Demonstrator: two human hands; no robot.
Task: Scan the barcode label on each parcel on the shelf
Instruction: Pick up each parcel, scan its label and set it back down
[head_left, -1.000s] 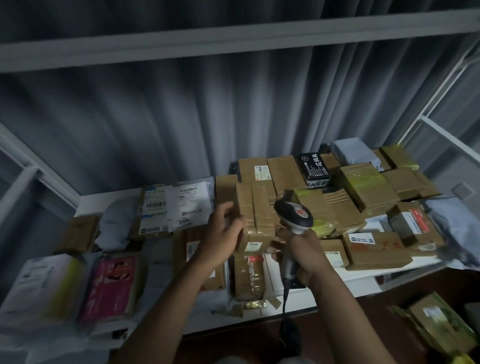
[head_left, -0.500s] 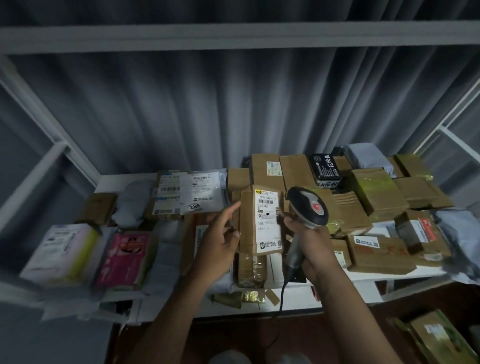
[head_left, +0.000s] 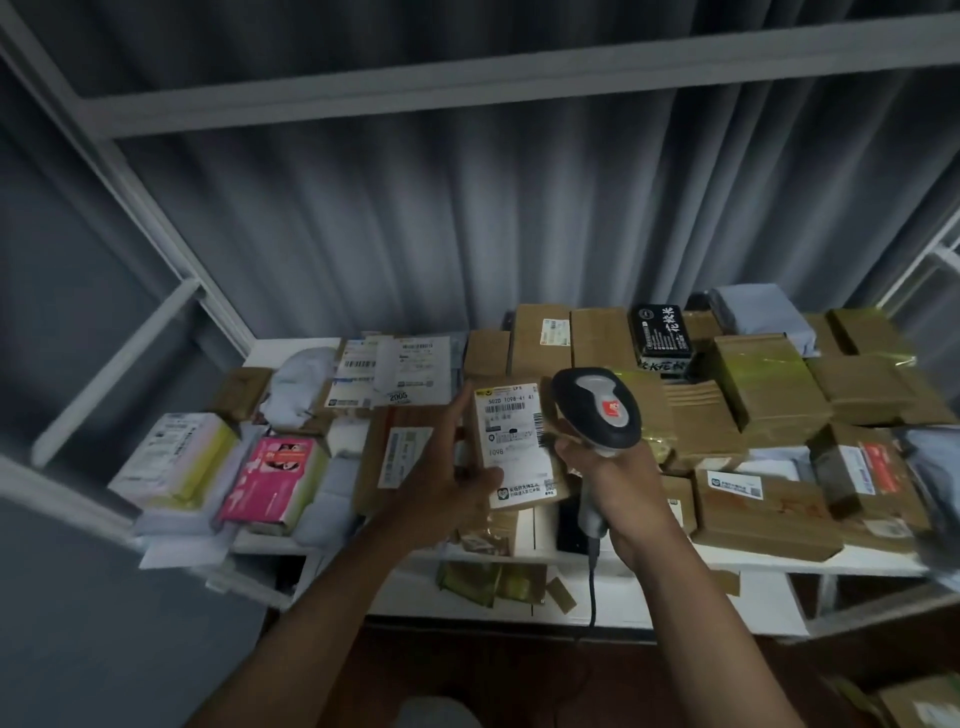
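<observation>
At frame centre the left hand (head_left: 451, 486) holds a brown parcel (head_left: 517, 447) label-up while the right hand (head_left: 615, 470) grips the scanner (head_left: 597, 410) just beside it, so this scan looks underway with many parcels seemingly left on the white shelf (head_left: 613, 605) before grey curtains (head_left: 467, 218).

The parcel (head_left: 511, 441) in my left hand (head_left: 447, 493) is matt brown cardboard with a smooth white paper label (head_left: 514, 436), and the scanner (head_left: 597, 410) in my right hand (head_left: 618, 483) is smooth black and grey plastic with a slight sheen. At right of the frame, a carton (head_left: 763, 384) is wrapped in glossy yellowish tape. The shelf (head_left: 623, 603) is white-painted and smooth, and the grey curtain (head_left: 415, 234) behind it is soft pleated cloth.
</observation>
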